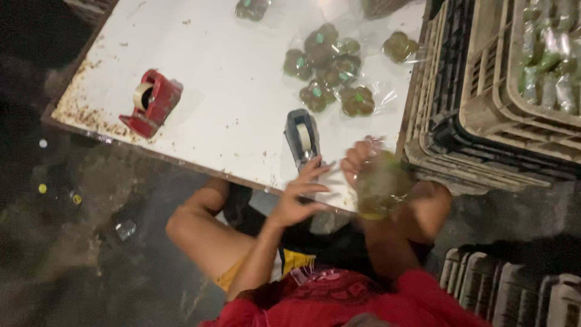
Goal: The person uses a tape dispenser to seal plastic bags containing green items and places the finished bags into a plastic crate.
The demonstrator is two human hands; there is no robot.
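Note:
My right hand (363, 162) grips a clear bag of green vegetables (380, 186) at the near edge of the white table (230, 85). My left hand (298, 195) has its fingers spread and reaches toward the grey tape dispenser (302, 137), fingertips close to its front end, holding nothing I can make out. Several sealed bags of green vegetables (330, 66) lie in a cluster further back on the table.
A red tape dispenser (151, 102) sits at the table's left part. Stacked plastic crates (490, 115) stand right of the table, the top one holding bagged greens (548, 54). More crates (514, 290) are at the lower right. My knees are under the table's edge.

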